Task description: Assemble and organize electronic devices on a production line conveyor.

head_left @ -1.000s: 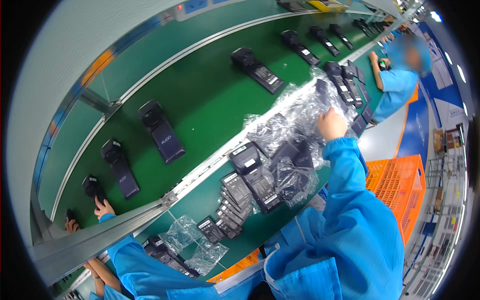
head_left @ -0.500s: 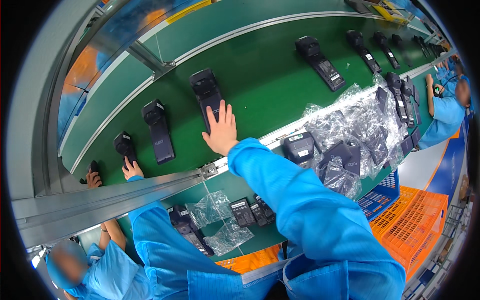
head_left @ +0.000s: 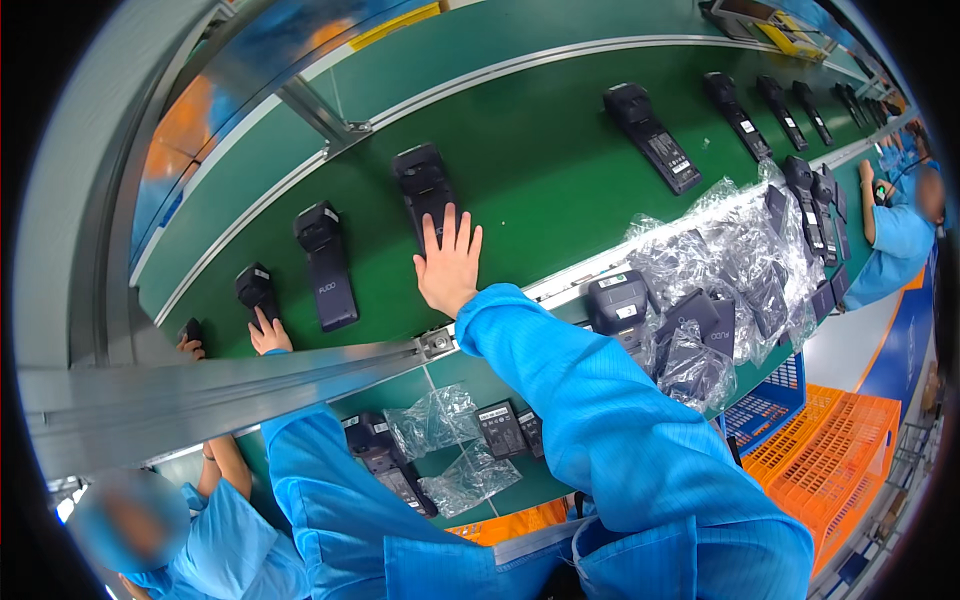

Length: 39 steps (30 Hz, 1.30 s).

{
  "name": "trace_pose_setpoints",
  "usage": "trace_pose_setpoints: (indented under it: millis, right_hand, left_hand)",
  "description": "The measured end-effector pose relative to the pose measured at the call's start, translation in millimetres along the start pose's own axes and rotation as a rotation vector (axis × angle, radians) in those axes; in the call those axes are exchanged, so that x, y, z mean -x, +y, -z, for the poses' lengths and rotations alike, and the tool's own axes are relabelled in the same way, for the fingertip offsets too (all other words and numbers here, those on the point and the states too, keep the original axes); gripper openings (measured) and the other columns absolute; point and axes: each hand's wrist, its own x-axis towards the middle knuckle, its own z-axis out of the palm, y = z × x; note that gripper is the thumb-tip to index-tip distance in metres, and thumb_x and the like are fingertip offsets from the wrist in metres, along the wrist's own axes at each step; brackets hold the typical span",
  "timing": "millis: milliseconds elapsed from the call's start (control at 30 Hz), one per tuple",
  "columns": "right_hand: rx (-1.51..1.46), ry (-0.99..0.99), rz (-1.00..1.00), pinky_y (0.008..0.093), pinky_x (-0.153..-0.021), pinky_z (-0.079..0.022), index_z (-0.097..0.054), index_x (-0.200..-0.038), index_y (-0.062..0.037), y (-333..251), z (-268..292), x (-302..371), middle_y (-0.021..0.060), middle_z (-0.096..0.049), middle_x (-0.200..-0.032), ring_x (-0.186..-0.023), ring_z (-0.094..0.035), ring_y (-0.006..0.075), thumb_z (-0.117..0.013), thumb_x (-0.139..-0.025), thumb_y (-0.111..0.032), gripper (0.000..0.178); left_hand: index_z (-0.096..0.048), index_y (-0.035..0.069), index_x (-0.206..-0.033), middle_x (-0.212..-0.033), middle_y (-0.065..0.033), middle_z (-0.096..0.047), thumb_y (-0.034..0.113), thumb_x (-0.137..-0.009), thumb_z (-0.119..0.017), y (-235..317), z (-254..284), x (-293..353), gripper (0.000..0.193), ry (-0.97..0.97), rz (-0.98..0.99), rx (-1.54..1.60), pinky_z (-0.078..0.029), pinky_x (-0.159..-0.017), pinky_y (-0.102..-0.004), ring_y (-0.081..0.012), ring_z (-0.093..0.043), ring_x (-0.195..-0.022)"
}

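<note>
My right hand lies palm down with its fingers spread. Its fingertips rest on the lower end of a dark handheld terminal, which has a thick head and a flat body. Farther left, my left hand touches the lower part of a smaller-looking dark terminal; its fingers are apart, and the metal rail hides its wrist. Between these two terminals lies another terminal of the same kind, untouched. All three are on the green conveyor belt.
More terminals lie along the belt to the right. Clear plastic bags and dark covers cover the right worktop. Battery packs and a terminal sit nearer me. A metal rail crosses at left. Co-workers flank me; orange crates stand right.
The view has shifted slightly, so the terminals appear a little lower and to the right. My right hand's fingers are spread wider on its terminal; my left hand stays at its own.
</note>
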Motion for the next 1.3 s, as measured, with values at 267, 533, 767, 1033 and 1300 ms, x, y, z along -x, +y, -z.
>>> trace_pose_setpoints:
  millis: [267, 533, 767, 1033, 1300]
  right_hand:
    - [-0.084, -0.169, 0.211, 0.0492, -0.107, -0.007, -0.027, -0.135, -0.0014, 28.5, 11.7, 3.5, 0.023, -0.016, -0.142, -0.133, -0.013, 0.0363, -0.052, -0.079, -0.047, 0.076]
    - [-0.065, -0.248, 0.35, 0.05, -0.107, -0.01, -0.031, -0.133, -0.004, 88.3, 195.5, 71.9, 0.0157, -0.023, -0.142, -0.132, -0.02, 0.0318, -0.056, -0.076, -0.017, 0.063]
    - [-0.06, -0.158, -0.688, 0.0453, -0.083, -0.043, -0.046, -0.123, -0.0077, 219.6, 324.5, 131.4, 0.0189, -0.061, -0.1, -0.092, -0.057, 0.0371, -0.053, -0.077, -0.02, 0.047]
    - [0.233, 0.023, -1.148, 0.0427, -0.086, -0.043, -0.031, -0.136, -0.0231, 504.0, 404.8, 145.1, 0.0235, -0.058, -0.107, -0.099, -0.056, 0.037, -0.054, -0.072, -0.032, 0.069]
    - [-0.213, -0.4, -0.262, 0.0376, -0.066, -0.049, -0.064, -0.093, -0.0119, 356.0, 360.9, 149.5, 0.0098, -0.064, -0.081, -0.073, -0.062, 0.0284, -0.061, -0.074, -0.017, 0.02]
  left_hand:
    - [-0.031, 0.016, -0.133, -0.142, -0.012, -0.022, 0.036, -0.085, -0.046, 114.6, 132.0, 7.1, 0.054, -0.259, 0.279, -0.048, -0.026, -0.099, -0.0504, -0.0285, -0.028, -0.126]
    - [-0.039, 0.013, -0.128, -0.129, -0.0169, -0.035, 0.032, -0.085, -0.049, 24.8, 95.7, -3.1, 0.048, -0.534, 0.391, 0.031, -0.033, -0.094, -0.0451, -0.03, -0.038, -0.116]
    - [-0.05, -0.001, -0.116, -0.109, -0.0168, -0.059, 0.021, -0.091, -0.043, 113.5, 159.7, 76.1, 0.034, -0.49, 0.345, 0.601, -0.041, -0.088, -0.0333, -0.0287, -0.055, -0.1]
    - [-0.052, 0.002, -0.098, -0.093, -0.0052, -0.051, -0.004, -0.081, -0.046, 302.5, 392.8, 208.2, 0.02, -0.085, 0.454, 1.274, -0.042, -0.078, -0.0262, -0.0156, -0.05, -0.086]
    - [-0.051, 0.01, -0.113, -0.106, -0.0127, -0.052, 0.014, -0.073, -0.062, 507.7, 495.8, 255.8, 0.042, -0.59, -0.126, 1.101, -0.045, -0.082, -0.037, -0.0292, -0.052, -0.1]
